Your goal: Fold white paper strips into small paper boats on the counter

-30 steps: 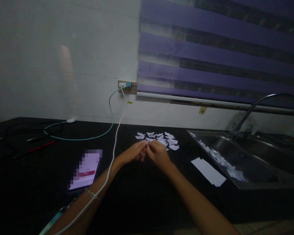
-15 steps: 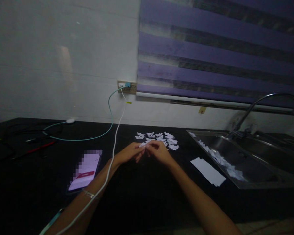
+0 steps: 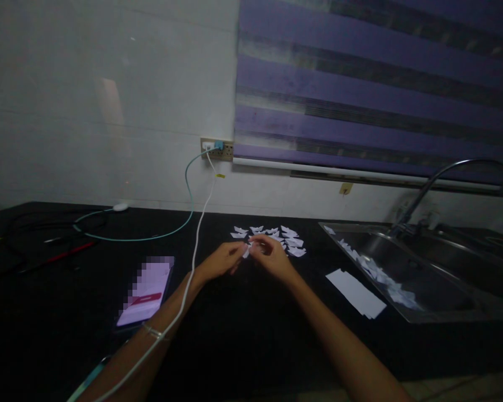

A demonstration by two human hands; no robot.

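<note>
Between my fingertips is a small folded piece of white paper (image 3: 246,252), partly hidden by the fingers. My left hand (image 3: 222,259) pinches it from the left. My right hand (image 3: 272,257) closes on it from the other side, thumb and index finger bent together. Just beyond my hands, several folded white paper boats (image 3: 295,242) stand in loose rows on the dark countertop (image 3: 251,346). A stack of blank white paper slips (image 3: 356,293) lies to the right of my right forearm.
A lit phone (image 3: 146,296) lies left of my left forearm. A white cable (image 3: 198,234) runs from the wall socket (image 3: 228,151) across that forearm. More folded white papers (image 3: 377,272) line the edge of the steel sink (image 3: 427,318). Dark cords (image 3: 29,223) lie at the far left.
The folded paper has turned between my fingers and now points lower. My right fingers have lifted and shifted slightly; both forearms stay nearly in place.
</note>
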